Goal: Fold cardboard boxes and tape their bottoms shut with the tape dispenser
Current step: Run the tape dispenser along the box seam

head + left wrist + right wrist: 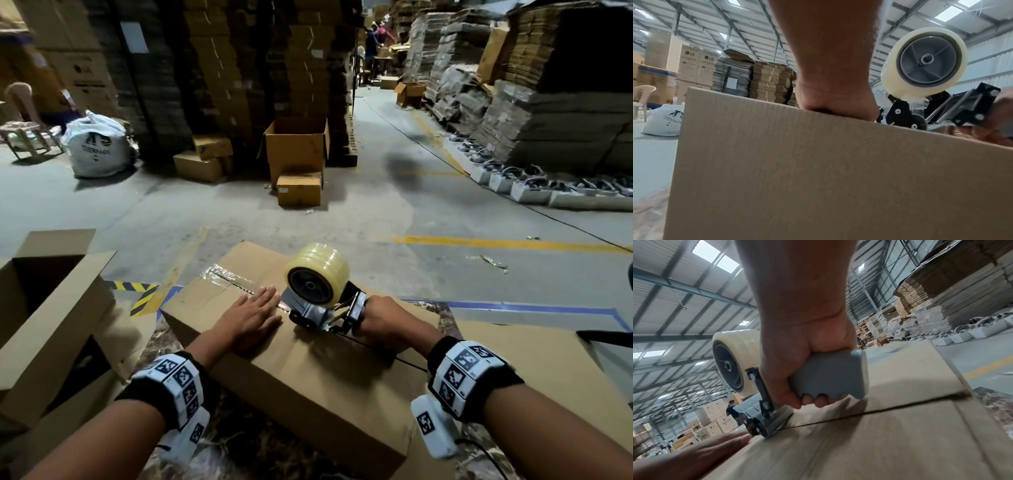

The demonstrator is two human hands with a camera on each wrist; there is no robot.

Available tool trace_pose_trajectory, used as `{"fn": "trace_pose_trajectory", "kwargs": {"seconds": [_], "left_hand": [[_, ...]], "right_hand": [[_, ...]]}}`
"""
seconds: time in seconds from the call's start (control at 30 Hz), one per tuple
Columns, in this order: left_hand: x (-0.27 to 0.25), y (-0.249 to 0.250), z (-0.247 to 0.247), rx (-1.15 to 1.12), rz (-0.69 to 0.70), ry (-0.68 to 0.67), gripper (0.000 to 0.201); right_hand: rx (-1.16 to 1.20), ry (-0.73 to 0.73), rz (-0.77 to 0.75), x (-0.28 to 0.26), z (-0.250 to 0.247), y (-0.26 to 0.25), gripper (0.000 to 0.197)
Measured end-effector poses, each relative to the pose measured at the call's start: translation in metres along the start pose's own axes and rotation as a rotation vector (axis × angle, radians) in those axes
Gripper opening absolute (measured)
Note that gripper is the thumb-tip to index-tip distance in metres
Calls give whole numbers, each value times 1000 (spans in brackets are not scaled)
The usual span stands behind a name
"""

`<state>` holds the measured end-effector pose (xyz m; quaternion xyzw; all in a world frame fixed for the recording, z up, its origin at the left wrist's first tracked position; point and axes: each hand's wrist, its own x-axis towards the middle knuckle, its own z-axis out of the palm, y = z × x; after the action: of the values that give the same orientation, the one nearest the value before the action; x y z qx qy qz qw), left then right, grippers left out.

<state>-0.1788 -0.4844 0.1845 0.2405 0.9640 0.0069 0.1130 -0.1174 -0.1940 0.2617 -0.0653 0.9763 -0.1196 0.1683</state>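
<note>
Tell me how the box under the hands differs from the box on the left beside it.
The box being taped has its flaps folded shut on top; the box on the left stands open, its dark inside showing. Clear tape covers part of the first box's seam; none shows on the left box. The left hand presses flat on the first, where the right hand runs the tape dispenser; nothing touches the other. Both are plain brown cardboard.

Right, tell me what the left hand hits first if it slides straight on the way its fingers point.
The left hand lies flat on the cardboard box, fingers pointing along the taped seam. Nothing stands ahead; it likely just runs off the box's far edge.
</note>
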Motion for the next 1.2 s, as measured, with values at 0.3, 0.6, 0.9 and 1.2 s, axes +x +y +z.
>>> {"fn": "trace_pose_trajectory", "kwargs": {"seconds": [0.3,0.6,0.9,1.2], "left_hand": [[-5,8,1,-20,-11,5,112],[-10,37,-2,6,-69,45,108],[-7,168,9,37,276,55,123],[-12,184,26,38,306,147,100]], "right_hand": [[21,-27,49,-60,-9,53,9],[185,75,38,-132,-10,84,24],[352,98,58,-140,-7,89,43],[296,115,59,-133,22,108,40]]}}
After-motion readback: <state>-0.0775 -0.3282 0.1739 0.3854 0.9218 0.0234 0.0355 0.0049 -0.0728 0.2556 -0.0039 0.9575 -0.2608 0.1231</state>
